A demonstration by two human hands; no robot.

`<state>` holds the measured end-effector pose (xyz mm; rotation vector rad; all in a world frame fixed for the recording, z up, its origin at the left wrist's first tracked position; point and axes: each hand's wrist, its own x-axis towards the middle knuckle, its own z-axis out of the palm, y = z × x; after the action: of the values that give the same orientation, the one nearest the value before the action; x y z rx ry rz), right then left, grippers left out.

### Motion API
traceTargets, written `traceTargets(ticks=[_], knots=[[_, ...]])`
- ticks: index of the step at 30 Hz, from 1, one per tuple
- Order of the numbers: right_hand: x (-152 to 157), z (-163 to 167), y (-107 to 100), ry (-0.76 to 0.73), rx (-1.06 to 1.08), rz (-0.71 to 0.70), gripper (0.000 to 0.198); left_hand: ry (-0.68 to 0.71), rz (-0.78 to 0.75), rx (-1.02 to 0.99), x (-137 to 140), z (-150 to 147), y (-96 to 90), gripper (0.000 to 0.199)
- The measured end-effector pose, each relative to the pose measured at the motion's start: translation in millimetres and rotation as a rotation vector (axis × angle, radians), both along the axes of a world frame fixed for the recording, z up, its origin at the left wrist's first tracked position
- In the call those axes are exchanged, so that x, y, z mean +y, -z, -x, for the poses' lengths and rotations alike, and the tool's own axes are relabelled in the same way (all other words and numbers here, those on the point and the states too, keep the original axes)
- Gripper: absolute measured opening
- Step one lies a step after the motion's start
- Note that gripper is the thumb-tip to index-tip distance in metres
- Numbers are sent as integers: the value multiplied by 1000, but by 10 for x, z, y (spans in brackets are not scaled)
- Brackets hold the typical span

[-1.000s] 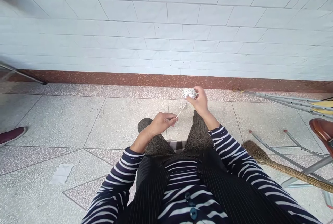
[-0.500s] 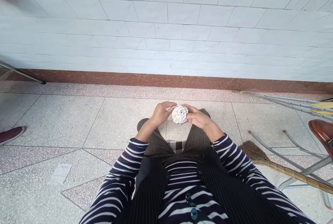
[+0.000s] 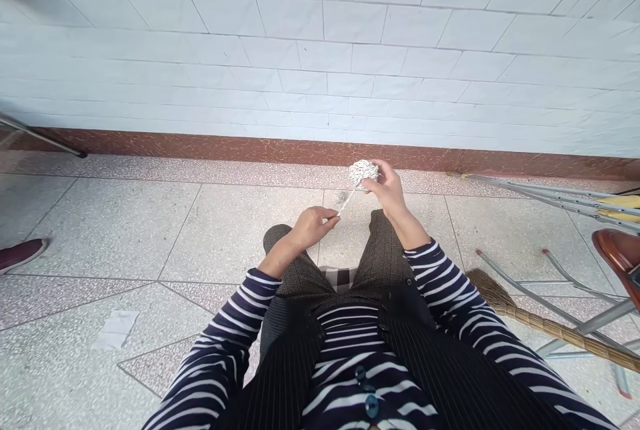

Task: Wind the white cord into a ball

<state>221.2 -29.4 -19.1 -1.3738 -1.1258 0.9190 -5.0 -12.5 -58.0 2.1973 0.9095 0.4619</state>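
Gripping the ball of white cord (image 3: 363, 171) between the thumb and fingers of my right hand (image 3: 391, 197), I hold it out beyond my knees (image 3: 277, 235) and over the tiled floor (image 3: 240, 230), while the thumb and fingertips of my left hand (image 3: 313, 225) pinch the strand (image 3: 347, 201) that slants down from it. Should my right-hand grip loosen, the ball could, I judge, drop to the floor and shed its turns; should the left-hand pinch slip, the strand would likely slacken, and an uneven pull might snag one loop beneath another.
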Motion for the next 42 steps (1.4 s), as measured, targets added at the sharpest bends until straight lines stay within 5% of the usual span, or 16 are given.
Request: traceTargets(ticks=[3,5,9,12,15,20,23,26,29,31,38,42], knots=[[9,30,284,97,-380,66,52,30,-113,4,-70,-47,-150,27],[-80,70,445,3,-453,173,52,34,-190,6,-30,-54,-206,23],[-334,116,560,-364,10,431,53,28,-262,-17,129,-21,-197,20],[-480,109,450,-521,379,506,55,26,-165,-78,159,-22,-127,24],[-557,102,271,-515,527,427,54,-34,20,-153,94,-37,-16,31],[-481,65,79,-283,540,224,49,-93,216,-137,-56,12,240,37],[-313,10,110,-80,387,115,47,-68,239,-72,-129,24,324,36],[-175,10,261,99,-30,107,51,-19,144,-39,-176,-42,285,34],[-161,106,486,59,-420,216,48,58,-74,28,-170,-137,178,32],[-207,178,626,-69,-501,297,44,121,-184,93,-130,-162,114,28],[-388,109,682,-472,187,586,44,160,-306,134,65,2,51,24],[-505,106,518,-579,434,561,45,105,-223,22,64,23,97,26]])
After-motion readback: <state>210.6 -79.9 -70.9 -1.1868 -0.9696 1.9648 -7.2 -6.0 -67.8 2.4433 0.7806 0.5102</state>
